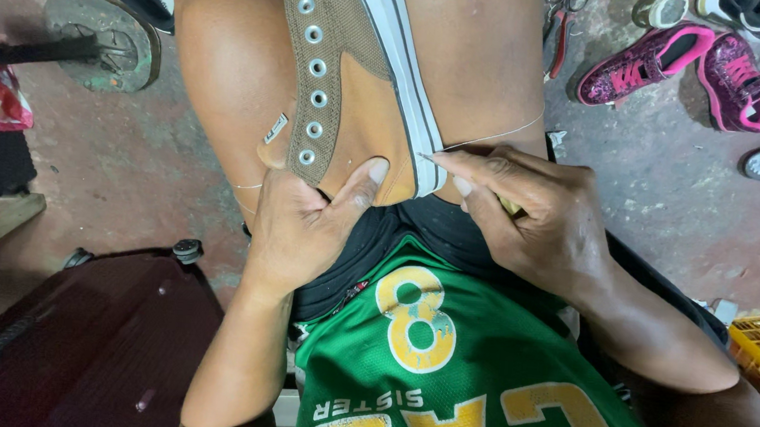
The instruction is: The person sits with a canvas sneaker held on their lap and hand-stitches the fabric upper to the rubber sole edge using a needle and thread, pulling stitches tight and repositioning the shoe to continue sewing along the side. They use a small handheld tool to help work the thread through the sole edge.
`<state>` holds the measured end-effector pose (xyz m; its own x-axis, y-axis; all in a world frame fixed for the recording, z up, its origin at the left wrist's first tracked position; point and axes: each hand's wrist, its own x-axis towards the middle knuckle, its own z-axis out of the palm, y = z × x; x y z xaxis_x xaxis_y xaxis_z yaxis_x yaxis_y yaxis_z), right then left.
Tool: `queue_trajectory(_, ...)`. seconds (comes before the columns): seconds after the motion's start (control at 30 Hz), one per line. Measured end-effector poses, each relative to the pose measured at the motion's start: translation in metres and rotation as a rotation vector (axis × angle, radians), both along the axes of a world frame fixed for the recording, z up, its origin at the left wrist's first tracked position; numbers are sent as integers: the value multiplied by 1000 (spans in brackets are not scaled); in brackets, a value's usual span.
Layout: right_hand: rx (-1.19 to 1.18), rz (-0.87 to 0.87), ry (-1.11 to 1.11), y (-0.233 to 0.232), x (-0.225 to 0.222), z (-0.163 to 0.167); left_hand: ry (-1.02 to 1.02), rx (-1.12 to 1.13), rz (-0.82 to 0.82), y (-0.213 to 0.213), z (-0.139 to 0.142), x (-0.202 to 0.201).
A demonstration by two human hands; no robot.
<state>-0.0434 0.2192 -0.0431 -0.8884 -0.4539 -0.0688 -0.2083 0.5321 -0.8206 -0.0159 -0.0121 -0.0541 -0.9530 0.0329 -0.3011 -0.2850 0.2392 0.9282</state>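
Left hand (pixel 300 224) gripping tan high-top sneaker (pixel 356 81) on the lap, thumb pressed on its side; right hand (pixel 537 219) pinching a needle (pixel 426 158) at the white sole.

brown sneaker (pixel 346 80) — toe cut off by top edge; needle (pixel 425 158) mostly hidden under right hand (pixel 537 219).

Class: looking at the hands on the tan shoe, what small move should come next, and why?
Probably push the needle through the white sole edge: the right hand pinches it there, thread trails behind, and the left hand braces the tan shoe.
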Motion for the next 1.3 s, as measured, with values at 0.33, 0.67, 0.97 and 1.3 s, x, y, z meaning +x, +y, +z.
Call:
queue_trajectory(0.33,306,173,209,-18,-13,37,5,-28,29,1,-2,8)
queue_trajectory(0.67,577,415,312,-55,-36,49,70,50,105,-5,-14,5)
queue_trajectory(0.97,565,462,416,-72,-31,38,146,-29,61,-11,-21,13)
queue_trajectory(1.3,327,345,187,-13,-37,25,-11,-43,456,-74,-5,87)
